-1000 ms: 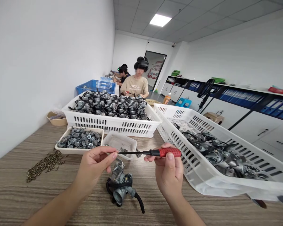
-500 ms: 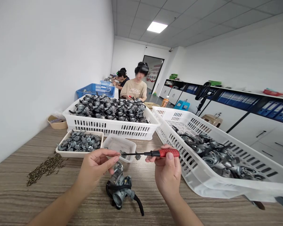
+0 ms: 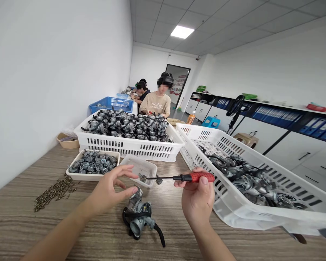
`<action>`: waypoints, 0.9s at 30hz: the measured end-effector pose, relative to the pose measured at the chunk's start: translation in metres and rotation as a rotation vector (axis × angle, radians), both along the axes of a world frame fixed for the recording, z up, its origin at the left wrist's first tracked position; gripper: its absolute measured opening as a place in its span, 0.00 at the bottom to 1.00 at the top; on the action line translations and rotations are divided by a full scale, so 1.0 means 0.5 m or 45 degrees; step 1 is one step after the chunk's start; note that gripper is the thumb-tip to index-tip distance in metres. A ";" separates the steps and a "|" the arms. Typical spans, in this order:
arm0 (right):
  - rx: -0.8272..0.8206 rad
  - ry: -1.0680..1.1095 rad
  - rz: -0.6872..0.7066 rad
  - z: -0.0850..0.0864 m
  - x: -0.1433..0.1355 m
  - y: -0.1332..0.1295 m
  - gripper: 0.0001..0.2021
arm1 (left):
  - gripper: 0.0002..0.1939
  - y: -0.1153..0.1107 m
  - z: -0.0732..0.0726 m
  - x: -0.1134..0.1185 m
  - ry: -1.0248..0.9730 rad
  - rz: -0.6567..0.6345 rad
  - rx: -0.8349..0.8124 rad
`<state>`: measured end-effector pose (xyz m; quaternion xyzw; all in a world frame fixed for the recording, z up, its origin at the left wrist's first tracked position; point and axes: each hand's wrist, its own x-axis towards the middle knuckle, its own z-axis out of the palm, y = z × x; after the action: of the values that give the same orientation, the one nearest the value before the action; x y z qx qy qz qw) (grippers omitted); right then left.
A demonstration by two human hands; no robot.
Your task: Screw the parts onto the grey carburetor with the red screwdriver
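Observation:
My right hand point(image 3: 197, 195) is closed around the red handle of a screwdriver point(image 3: 199, 177), whose dark shaft points left, roughly level. Its tip is in front of the small clear plastic tray point(image 3: 133, 165), with a few metal parts inside. My left hand point(image 3: 112, 188) is open, thumb and fingers apart, a little left of the tip. Below, a carburetor point(image 3: 138, 219) with black hoses lies on the wooden table, close under my left thumb. Whether a screw sits on the tip is too small to tell.
Brass-coloured screws point(image 3: 54, 194) lie heaped at left, beside a tray of small metal parts point(image 3: 96, 163). Behind stands a white crate point(image 3: 130, 148) full of carburetors; another white crate point(image 3: 233, 214) flanks the right side. A co-worker point(image 3: 156, 103) sits across the table.
My left fingers have opened from a pinch at the screwdriver's tip and moved left. My right hand has shifted slightly right with the screwdriver. The carburetor has stayed in place.

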<state>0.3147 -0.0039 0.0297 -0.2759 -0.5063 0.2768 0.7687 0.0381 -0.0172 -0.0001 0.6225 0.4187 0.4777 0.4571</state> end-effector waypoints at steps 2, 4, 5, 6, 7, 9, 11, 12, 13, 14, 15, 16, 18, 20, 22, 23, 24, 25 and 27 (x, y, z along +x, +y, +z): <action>0.011 0.017 0.005 0.001 0.003 0.001 0.16 | 0.38 0.005 -0.004 -0.010 0.103 -0.048 0.070; 0.024 0.034 0.013 0.001 0.003 0.003 0.15 | 0.40 0.007 -0.009 -0.015 0.165 -0.093 0.105; 0.031 0.036 0.019 0.000 0.003 0.004 0.15 | 0.41 0.008 -0.013 -0.016 0.184 -0.112 0.114; 0.039 0.036 0.025 0.000 0.002 0.005 0.15 | 0.43 0.008 -0.016 -0.016 0.201 -0.133 0.114; 0.050 0.035 0.031 0.000 0.001 0.006 0.14 | 0.44 0.009 -0.021 -0.016 0.219 -0.156 0.110; 0.070 0.035 0.037 0.000 -0.001 0.008 0.14 | 0.44 0.011 -0.029 -0.015 0.260 -0.196 0.091; 0.082 0.037 0.032 -0.001 -0.001 0.009 0.14 | 0.45 0.013 -0.038 -0.014 0.319 -0.239 0.053; 0.081 0.036 0.030 -0.001 0.000 0.010 0.14 | 0.45 0.014 -0.041 -0.014 0.352 -0.258 0.027; 0.076 0.034 0.028 -0.002 0.000 0.010 0.14 | 0.45 0.016 -0.044 -0.013 0.383 -0.277 -0.001; 0.071 0.031 0.028 -0.002 0.001 0.011 0.15 | 0.45 0.017 -0.046 -0.012 0.406 -0.297 -0.031; 0.066 0.027 0.027 -0.003 0.002 0.011 0.15 | 0.45 0.018 -0.048 -0.011 0.420 -0.314 -0.061; 0.060 0.024 0.025 -0.004 0.004 0.011 0.15 | 0.43 0.018 -0.049 -0.010 0.421 -0.334 -0.094; 0.051 0.021 0.021 -0.005 0.005 0.012 0.15 | 0.41 0.020 -0.051 -0.009 0.386 -0.395 -0.160; 0.049 0.022 0.019 -0.006 0.006 0.013 0.16 | 0.41 0.022 -0.054 -0.008 0.321 -0.472 -0.206; 0.051 0.024 0.020 -0.008 0.006 0.015 0.15 | 0.43 0.027 -0.059 -0.010 0.259 -0.522 -0.223; 0.054 0.025 0.021 -0.008 0.006 0.016 0.15 | 0.44 0.029 -0.062 -0.012 0.236 -0.535 -0.225; 0.057 0.026 0.022 -0.009 0.006 0.016 0.15 | 0.45 0.032 -0.066 -0.014 0.216 -0.549 -0.227; 0.059 0.024 0.024 -0.009 0.005 0.017 0.15 | 0.46 0.035 -0.069 -0.017 0.198 -0.575 -0.230; 0.063 0.018 0.028 -0.009 0.005 0.019 0.15 | 0.50 0.040 -0.075 -0.022 0.158 -0.653 -0.235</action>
<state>0.3171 0.0053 0.0251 -0.2492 -0.5104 0.2744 0.7760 0.0271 0.0027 -0.0376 0.6919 0.3163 0.2671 0.5915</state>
